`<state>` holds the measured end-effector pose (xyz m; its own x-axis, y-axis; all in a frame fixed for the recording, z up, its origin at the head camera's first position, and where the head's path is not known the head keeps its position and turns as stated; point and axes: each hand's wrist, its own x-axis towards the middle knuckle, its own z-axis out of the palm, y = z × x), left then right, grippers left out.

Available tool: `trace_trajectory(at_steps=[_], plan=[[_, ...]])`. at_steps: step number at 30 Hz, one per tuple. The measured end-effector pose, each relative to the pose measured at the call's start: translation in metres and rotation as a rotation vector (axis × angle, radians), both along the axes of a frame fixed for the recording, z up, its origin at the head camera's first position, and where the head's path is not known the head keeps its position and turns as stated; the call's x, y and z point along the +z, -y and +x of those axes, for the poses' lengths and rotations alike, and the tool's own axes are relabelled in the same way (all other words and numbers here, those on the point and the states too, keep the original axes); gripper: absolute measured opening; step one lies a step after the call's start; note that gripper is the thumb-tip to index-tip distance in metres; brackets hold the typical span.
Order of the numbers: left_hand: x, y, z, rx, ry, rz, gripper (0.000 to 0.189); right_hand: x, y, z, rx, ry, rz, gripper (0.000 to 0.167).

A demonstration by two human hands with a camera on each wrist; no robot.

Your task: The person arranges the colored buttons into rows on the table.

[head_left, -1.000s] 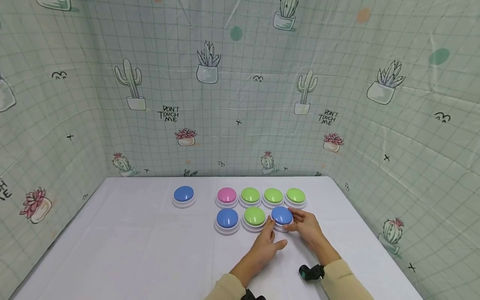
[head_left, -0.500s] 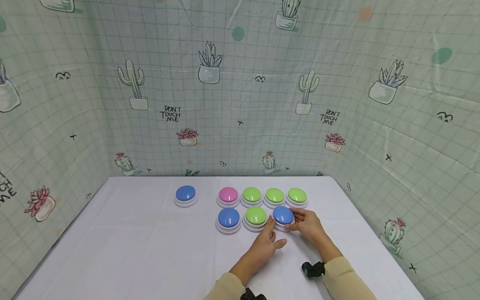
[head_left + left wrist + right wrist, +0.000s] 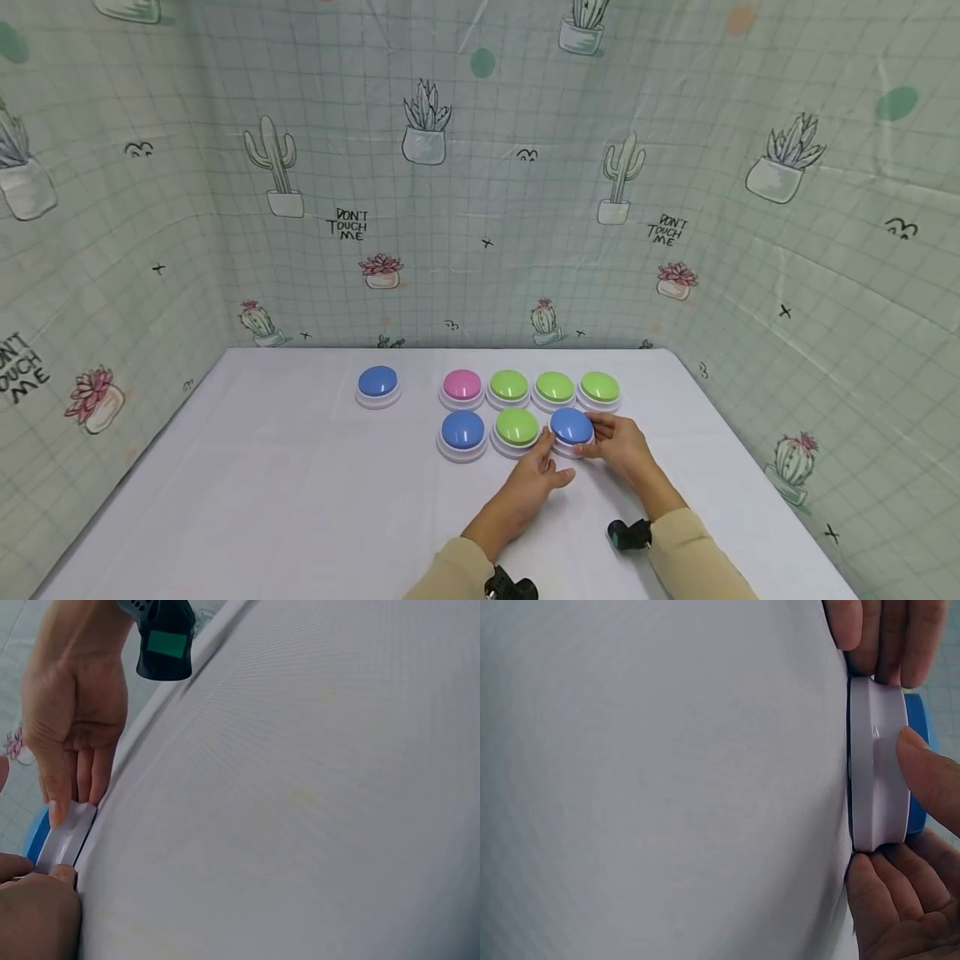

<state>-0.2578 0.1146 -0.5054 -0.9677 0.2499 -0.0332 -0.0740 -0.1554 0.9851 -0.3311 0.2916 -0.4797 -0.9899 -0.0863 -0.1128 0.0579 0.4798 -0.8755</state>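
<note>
A blue dome push button with a white round base stands at the right end of the front row. My right hand holds it from the right; in the right wrist view its thumb lies on the front of the base and its fingers are at the side. From the left, my left hand touches the base with straight fingers, its thumb sticking out free. Just left of those fingers sits a green push button, and beyond it another blue push button.
Behind runs a row with a pink push button and several green push buttons. A separate blue push button stands farther left. The white table ends at a patterned cloth wall.
The head view has shifted a little, moving the whole scene slightly right and up. Both hands stay at the same blue push button, and the rows look the same.
</note>
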Motion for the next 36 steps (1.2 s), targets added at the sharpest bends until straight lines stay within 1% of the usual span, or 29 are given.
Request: trace_trajectory(at_steps=[5,10,15,22,25,29,36], plan=[[-0.0001,-0.0015,-0.0017,-0.004,0.019,0.03,0.077,0.0027,-0.001,-0.0003,-0.007,0.0,0.06,0.07],[-0.0004,-0.0015,-0.003,0.0,0.027,0.053,0.077,0.0014,-0.0007,-0.001,-0.011,0.001,0.066,0.069],[-0.0004,-0.0003,-0.0029,0.0,0.026,0.053,0.079,0.0005,0.0006,0.0005,-0.021,0.01,0.079,0.068],[-0.0022,-0.0008,-0.0034,-0.011,0.023,0.098,0.079,-0.0008,0.0006,0.0029,-0.023,0.005,0.09,0.066],[-0.0027,-0.0004,-0.0036,-0.012,0.023,0.104,0.079,-0.0017,0.0012,0.0023,-0.033,0.003,0.094,0.066],[-0.0026,0.0013,-0.0041,0.002,0.025,0.094,0.077,-0.0025,0.0031,0.0015,-0.044,-0.003,0.09,0.066],[-0.0014,0.0022,-0.0042,0.012,0.02,0.085,0.077,-0.0032,0.0049,0.0035,-0.061,-0.026,0.098,0.067]])
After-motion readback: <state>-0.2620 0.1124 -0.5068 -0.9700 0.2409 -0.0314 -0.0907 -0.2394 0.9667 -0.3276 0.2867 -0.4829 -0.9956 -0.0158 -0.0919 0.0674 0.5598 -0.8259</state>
